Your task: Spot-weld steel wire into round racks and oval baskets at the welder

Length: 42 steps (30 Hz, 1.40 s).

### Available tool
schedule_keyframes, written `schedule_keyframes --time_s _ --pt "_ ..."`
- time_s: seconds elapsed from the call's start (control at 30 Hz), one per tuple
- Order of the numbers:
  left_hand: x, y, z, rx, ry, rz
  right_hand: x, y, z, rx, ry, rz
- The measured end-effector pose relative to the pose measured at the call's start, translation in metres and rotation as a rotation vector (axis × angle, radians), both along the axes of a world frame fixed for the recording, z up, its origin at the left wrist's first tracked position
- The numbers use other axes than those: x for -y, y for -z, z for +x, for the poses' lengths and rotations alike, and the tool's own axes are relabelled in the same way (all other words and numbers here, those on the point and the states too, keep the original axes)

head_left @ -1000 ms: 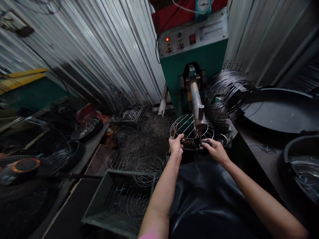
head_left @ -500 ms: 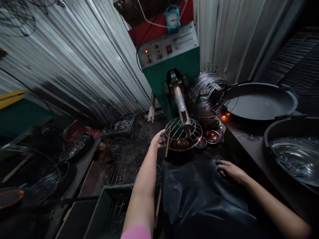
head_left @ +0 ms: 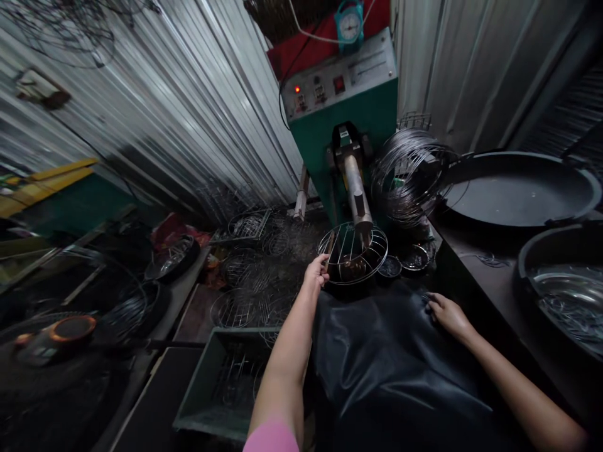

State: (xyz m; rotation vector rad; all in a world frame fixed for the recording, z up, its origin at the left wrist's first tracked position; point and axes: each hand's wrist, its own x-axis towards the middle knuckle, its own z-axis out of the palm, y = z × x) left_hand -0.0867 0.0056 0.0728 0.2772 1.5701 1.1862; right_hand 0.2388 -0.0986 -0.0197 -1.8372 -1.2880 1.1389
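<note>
My left hand (head_left: 317, 271) is closed on the left rim of a round wire rack (head_left: 347, 280) with parallel bars. The rack sits level around the tip of the metal electrode arm (head_left: 358, 194) of a green welding machine (head_left: 348, 100). My right hand (head_left: 448, 316) rests at the right edge of a black apron (head_left: 377, 351) over my lap. Its fingers are curled together, and I cannot make out what is between the fingertips. Small round dishes (head_left: 414, 257) stand just beyond the apron, between the rack and the right-hand bench.
A coil of wire (head_left: 407, 176) hangs right of the machine. Large black pans (head_left: 522, 188) stand on the right bench, the nearer holding a metal bowl (head_left: 565, 295) of small wire pieces. At left are a green crate (head_left: 207, 376) and piled wire racks (head_left: 240, 307).
My view has shifted left, so the scene sits farther right. My left hand still holds the rack's rim at the electrode arm. The right hand's fingers look more curled, and the orange sparks are gone.
</note>
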Motion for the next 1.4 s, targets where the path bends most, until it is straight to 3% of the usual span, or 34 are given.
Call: schedule_keyframes --time_s 0.2,0.3,0.47,0.6,0.7,0.83,0.97,1.1,1.23,1.3,1.4 --pt "0.006 0.0 0.009 0.024 -0.034 0.068 0.003 0.003 -0.006 0.223 0.058 0.078" --pt "0.01 -0.002 0.01 0.023 -0.057 0.119 -0.001 -0.007 -0.013 0.152 0.039 0.082" --pt "0.015 -0.001 0.008 0.04 -0.063 0.223 -0.015 -0.022 -0.028 0.011 -0.049 0.222" --pt "0.014 0.005 0.002 0.11 -0.005 0.209 -0.018 -0.003 -0.027 0.073 -0.118 0.197" --pt "0.011 0.01 0.0 0.104 0.005 0.201 -0.017 0.011 -0.023 -0.006 -0.142 0.115" --pt "0.006 0.015 0.002 0.106 0.005 0.16 -0.015 0.01 -0.021 -0.212 -0.177 -0.034" --pt "0.007 0.016 0.008 0.119 0.014 0.114 -0.011 -0.009 -0.02 -0.351 -0.152 -0.074" --pt "0.015 0.009 0.017 0.033 -0.073 0.171 -0.007 -0.052 -0.037 -0.502 -0.084 0.147" --pt "0.019 -0.001 0.03 -0.091 -0.146 0.244 -0.018 -0.093 -0.077 -0.586 -0.133 0.303" --pt "0.02 -0.005 0.035 -0.113 -0.157 0.26 -0.028 -0.1 -0.097 -0.578 -0.182 0.322" --pt "0.018 -0.007 0.038 -0.119 -0.182 0.27 -0.042 -0.094 -0.116 -0.489 -0.189 0.316"
